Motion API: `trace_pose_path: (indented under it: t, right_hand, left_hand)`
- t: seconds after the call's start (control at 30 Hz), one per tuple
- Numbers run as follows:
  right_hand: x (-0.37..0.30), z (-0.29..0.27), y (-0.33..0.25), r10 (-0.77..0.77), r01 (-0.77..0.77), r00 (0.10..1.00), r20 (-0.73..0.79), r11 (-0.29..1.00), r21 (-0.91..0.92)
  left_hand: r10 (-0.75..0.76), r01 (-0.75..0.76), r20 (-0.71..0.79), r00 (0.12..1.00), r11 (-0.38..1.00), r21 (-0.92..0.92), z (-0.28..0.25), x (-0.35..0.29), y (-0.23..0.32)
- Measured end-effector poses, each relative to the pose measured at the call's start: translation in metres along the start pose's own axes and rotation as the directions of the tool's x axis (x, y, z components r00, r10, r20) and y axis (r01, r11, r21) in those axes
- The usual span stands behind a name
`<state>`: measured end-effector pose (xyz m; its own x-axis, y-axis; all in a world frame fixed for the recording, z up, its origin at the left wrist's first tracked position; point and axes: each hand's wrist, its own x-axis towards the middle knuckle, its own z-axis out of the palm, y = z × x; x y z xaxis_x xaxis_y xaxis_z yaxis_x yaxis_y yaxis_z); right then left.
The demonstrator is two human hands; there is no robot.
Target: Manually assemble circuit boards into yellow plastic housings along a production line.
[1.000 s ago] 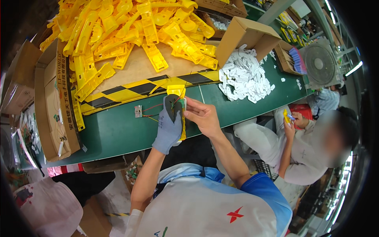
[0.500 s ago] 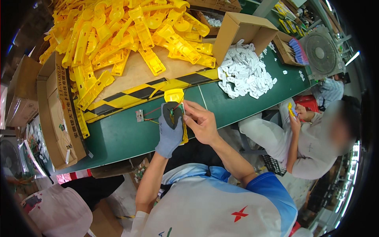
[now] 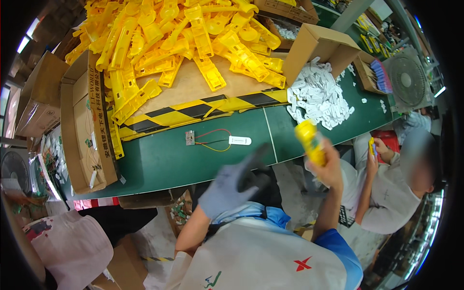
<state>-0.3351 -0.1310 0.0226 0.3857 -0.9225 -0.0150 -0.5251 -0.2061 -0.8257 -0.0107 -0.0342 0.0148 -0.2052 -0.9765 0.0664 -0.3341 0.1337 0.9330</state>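
My right hand (image 3: 331, 166) is raised past the front edge of the bench, its fingers closed round a yellow plastic housing (image 3: 307, 137). Something greenish shows at the housing's side, smeared by motion. My left hand (image 3: 227, 188), in a grey glove with dark fingers, hovers in front of the bench edge. Its fingers look spread and hold nothing, though they are blurred. On the green bench lies a slim white oblong piece (image 3: 239, 140). A red and a yellow wire join it to a small silvery square part (image 3: 190, 137).
Many yellow housings (image 3: 208, 72) are heaped on cardboard behind a black-and-yellow striped edge (image 3: 193, 111). White plastic pieces (image 3: 321, 96) spill from a carton (image 3: 316, 46). An open box (image 3: 79, 116) stands left, a fan (image 3: 406, 77) far right. A co-worker (image 3: 386, 193) sits at right.
My hands have moved apart; the right has carried the yellow housing right, the gloved left has come back toward me. The wired white piece now lies on the bench. The view has shifted.
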Motion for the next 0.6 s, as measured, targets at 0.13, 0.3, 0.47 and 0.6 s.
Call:
trace_pose_path:
  t: [0.13,0.3,0.47,0.6]
  right_hand:
    - [0.021,-0.078,0.079,0.173,-0.171,0.834,-0.524,0.984,0.051]
    - [0.051,-0.148,0.168,0.024,-0.376,0.720,-0.694,0.853,-0.361]
    - [0.070,-0.155,0.180,-0.070,-0.447,0.667,-0.742,0.759,-0.473]
    - [0.055,-0.127,0.135,-0.272,-0.499,0.431,-0.860,0.723,-0.479]
  left_hand:
    - [0.032,0.036,-0.237,0.971,0.961,0.275,-0.032,0.021,-0.019]
    - [0.227,-0.080,-0.104,0.968,0.678,0.731,-0.032,0.042,-0.053]
    - [0.193,-0.062,-0.108,0.975,0.709,0.702,-0.032,0.042,-0.062]
    - [0.023,0.005,-0.401,0.916,0.998,0.068,-0.031,0.034,-0.048]
